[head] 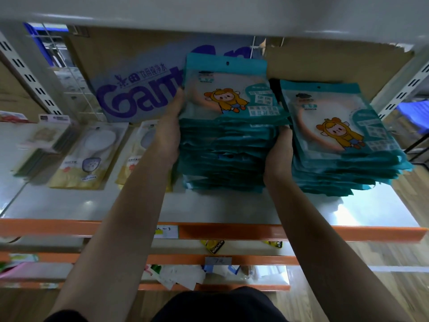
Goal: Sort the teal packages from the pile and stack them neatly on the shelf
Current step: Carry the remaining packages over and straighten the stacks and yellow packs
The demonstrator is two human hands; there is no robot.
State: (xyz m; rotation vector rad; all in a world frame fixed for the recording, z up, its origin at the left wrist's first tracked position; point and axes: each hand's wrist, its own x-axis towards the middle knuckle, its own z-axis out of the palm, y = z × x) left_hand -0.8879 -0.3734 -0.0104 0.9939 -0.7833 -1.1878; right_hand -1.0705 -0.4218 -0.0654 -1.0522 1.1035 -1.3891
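While on shelf, teal stack betw. L hand & R hand, palms flat.

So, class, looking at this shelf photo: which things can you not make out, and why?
1. Fingers of the right hand, head view: tucked between the tall teal stack and the right teal stack.
2. Package count in either stack, head view: edges blur together.
3. Small print on the top package, head view: too small and blurred.
4. Lettering on the cardboard, head view: right end covered by the tall teal stack.
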